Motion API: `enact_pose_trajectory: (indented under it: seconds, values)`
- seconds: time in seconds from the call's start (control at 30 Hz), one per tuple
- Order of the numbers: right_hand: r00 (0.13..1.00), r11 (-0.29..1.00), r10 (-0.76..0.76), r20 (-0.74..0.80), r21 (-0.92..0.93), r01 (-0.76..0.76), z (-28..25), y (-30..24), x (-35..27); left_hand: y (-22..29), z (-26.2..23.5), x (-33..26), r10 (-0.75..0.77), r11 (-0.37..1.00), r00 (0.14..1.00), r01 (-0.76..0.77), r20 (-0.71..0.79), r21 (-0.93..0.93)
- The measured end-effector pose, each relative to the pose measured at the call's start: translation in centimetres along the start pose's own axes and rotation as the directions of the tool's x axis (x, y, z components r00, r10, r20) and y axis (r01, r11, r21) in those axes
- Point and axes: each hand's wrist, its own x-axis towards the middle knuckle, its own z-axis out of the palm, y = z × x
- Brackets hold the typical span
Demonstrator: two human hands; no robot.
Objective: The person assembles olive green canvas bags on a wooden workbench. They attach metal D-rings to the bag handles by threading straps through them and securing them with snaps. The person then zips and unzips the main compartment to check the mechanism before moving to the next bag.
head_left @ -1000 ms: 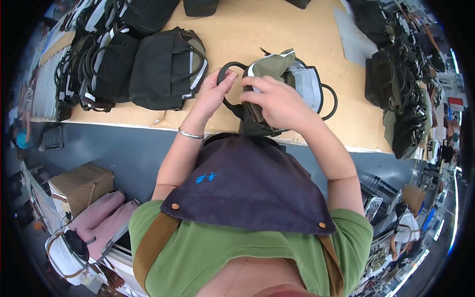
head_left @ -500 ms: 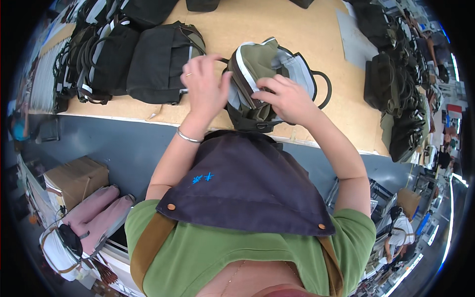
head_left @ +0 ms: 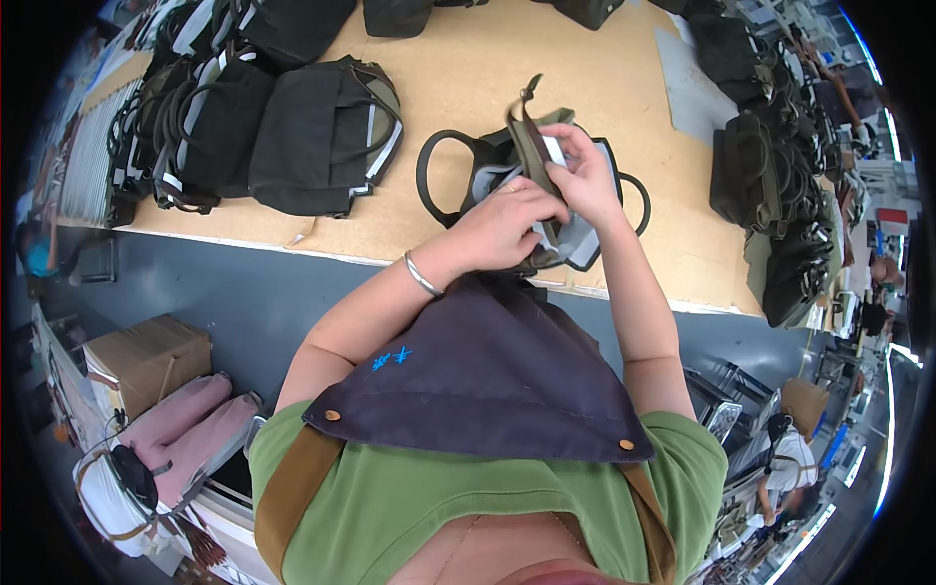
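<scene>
My right grip [head_left: 585, 185] at two o'clock pinches the bag's [head_left: 581, 244] flap [head_left: 531, 156] so it stands; left grip [head_left: 507, 224], seven o'clock, can't tell.

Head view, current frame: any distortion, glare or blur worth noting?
In the head view, the fisheye bows the front edge of the worktable and leaves black corners; at the head view's right rim, light strips glare white; mid-frame in the head view, the left hand, right hand and open bag are well lit, any blur there being slight.
</scene>
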Motion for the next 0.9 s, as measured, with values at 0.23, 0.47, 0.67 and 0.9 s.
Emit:
enact_pose_trajectory:
  seconds: [0.23, 0.47, 0.67, 0.9]
  values:
    - [0.984, 0.979, 0.098, -0.151, -0.162, -0.122, -2.4, 3.4, -4.6, -3.0, -2.4, 0.1, -0.465, 0.868, 0.882, 0.437, 0.079, 0.236]
    - [0.926, 0.975, -0.035, 0.376, 0.218, -0.052, -2.6, 0.3, -5.3, -3.8, -2.6, 1.4, -0.676, 0.697, 0.733, 0.602, 0.077, 0.389]
    - [0.984, 0.357, 0.158, -0.078, -0.925, -0.131, -2.2, 4.7, -2.8, 0.1, -1.6, 0.9, -0.574, 0.719, 0.816, 0.463, 0.068, 0.518]
    - [0.989, 0.988, 0.142, -0.041, 0.071, -0.139, -1.6, 2.1, -2.1, -1.2, -1.7, 2.0, -0.489, 0.826, 0.858, 0.397, 0.159, 0.400]
